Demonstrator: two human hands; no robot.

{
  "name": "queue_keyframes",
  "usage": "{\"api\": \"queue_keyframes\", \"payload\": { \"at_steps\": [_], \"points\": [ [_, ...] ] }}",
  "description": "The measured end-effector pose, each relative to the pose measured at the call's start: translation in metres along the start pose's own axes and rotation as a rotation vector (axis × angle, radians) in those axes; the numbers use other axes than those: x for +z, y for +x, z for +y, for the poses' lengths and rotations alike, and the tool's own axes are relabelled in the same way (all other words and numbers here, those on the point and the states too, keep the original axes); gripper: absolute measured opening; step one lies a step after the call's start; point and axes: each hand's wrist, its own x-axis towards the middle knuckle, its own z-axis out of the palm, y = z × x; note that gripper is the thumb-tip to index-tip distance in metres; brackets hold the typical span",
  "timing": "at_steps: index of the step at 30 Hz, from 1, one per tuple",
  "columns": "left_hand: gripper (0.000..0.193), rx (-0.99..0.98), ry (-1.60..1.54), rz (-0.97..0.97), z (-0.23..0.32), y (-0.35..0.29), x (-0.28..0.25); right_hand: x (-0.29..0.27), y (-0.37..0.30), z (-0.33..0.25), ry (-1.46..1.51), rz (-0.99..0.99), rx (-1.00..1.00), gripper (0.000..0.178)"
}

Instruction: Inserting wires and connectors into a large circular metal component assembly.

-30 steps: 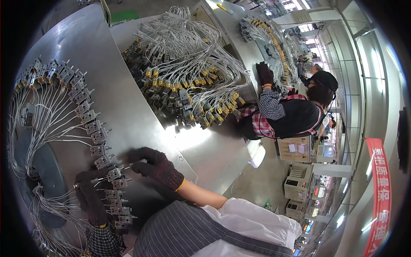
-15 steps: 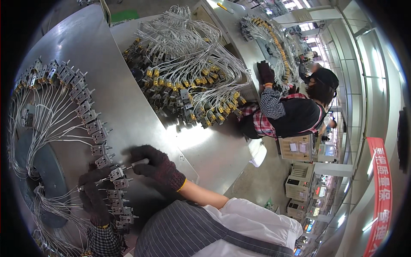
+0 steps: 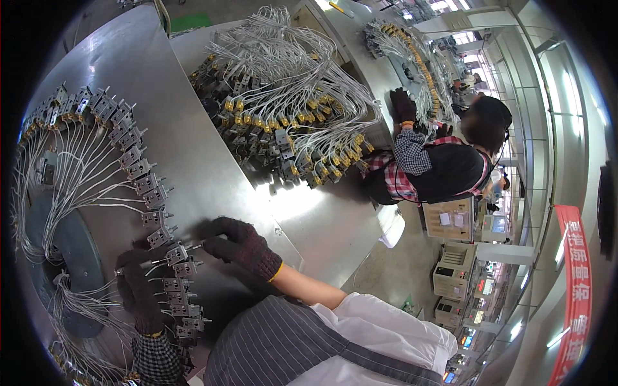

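Note:
Small metal box-shaped units with thin shafts and white wires stand in a curved row along a round grey disc [image 3: 77, 238]. My right hand [image 3: 243, 249], in a dark knit glove, pinches at the shaft of one unit [image 3: 175, 255] near the row's lower part. On the wire side of that unit is my left hand [image 3: 138, 289], also gloved, with its fingers closed. A small pale piece shows at its fingertips; what it is cannot be made out. More units [image 3: 183, 286] line up beside the left hand.
A large heap of similar units with white wires and yellow ends [image 3: 290, 96] lies beyond the metal table [image 3: 199, 161]. A co-worker [image 3: 444, 161] works at another wired row [image 3: 418, 64] on the right. A white container [image 3: 390, 225] stands by the table edge.
The pale cylindrical piece that showed at my right fingertips is no longer visible there. My right fingers now meet the unit's shaft. My left hand stays nearly in place; the view has shifted slightly.

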Motion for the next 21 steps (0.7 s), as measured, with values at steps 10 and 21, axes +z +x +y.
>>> {"api": "queue_keyframes", "payload": {
  "at_steps": [10,21],
  "points": [
    [0.037,0.167,0.144,-0.189,-0.016,-0.010,-0.007,-0.002,-0.001,-0.003,0.134,0.038,0.161,0.022],
    [0.043,0.007,-0.054,-0.104,0.000,-0.007,0.002,0.013,-0.001,0.008,0.052,0.126,-0.239,0.017]
  ]
}}
